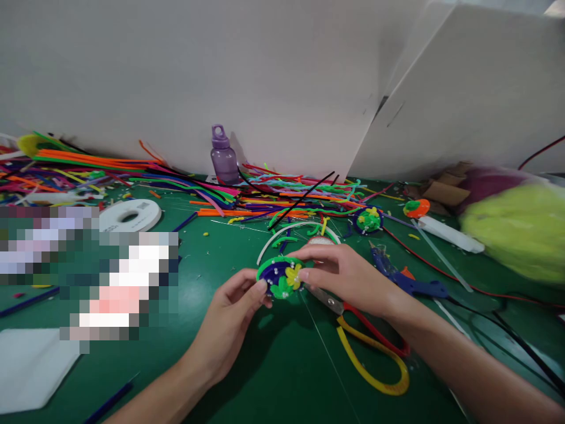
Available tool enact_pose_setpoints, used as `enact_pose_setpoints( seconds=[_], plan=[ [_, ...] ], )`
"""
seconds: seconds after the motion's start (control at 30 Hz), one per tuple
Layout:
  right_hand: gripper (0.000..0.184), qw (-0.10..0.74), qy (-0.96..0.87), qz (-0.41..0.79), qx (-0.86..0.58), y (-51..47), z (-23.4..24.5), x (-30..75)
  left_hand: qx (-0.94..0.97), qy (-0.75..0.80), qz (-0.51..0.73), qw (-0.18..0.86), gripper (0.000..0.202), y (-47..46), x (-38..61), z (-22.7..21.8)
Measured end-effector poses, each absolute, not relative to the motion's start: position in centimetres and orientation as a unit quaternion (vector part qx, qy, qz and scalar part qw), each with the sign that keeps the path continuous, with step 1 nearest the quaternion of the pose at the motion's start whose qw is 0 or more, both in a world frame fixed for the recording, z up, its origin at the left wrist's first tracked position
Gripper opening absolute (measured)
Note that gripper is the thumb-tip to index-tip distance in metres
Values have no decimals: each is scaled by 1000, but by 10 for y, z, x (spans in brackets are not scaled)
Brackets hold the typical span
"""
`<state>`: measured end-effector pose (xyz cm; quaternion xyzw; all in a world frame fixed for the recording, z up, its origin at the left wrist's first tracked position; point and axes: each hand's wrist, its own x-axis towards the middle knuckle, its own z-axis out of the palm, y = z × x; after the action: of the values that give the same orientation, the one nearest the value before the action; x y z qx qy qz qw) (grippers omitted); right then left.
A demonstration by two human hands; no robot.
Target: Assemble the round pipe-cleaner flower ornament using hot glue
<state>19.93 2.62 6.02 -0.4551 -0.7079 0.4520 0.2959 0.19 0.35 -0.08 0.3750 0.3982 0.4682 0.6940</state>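
Between my two hands, above the green table, is a round pipe-cleaner ornament [274, 272], dark blue with a green rim, green and yellow flowers and small white beads. My left hand [236, 312] is closed on its left edge, thumb on the front. At the right edge, my right hand [335, 274] pinches it by the yellow flower, thumb on the front and fingers behind. Scissors [375, 347] with red and yellow handles lie under my right wrist. Behind my right hand rests a similar blue ornament [368, 220]. A white hoop [265, 244] lies just beyond the held piece.
Heaps of coloured pipe cleaners [286, 197] line the wall, with a purple bottle [224, 159] among them. A white spool [145, 215] lies left. On the right are a blue glue gun [419, 285] with its cord, a white stick-like piece [454, 234] and a yellow-green bundle [521, 229].
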Motion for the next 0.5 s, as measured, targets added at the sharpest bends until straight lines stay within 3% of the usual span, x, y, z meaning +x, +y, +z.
enact_pose_setpoints(
  seconds=[0.13,0.33,0.5],
  plan=[
    [26,300,-692,474,-454,25,61,198,374,398,472,692,6,3,2,1],
    [24,314,-747,361,-461,21,59,194,372,404,469,691,8,2,2,0],
    [24,321,-756,344,-455,22,58,193,371,400,465,697,7,1,1,0]
  ],
)
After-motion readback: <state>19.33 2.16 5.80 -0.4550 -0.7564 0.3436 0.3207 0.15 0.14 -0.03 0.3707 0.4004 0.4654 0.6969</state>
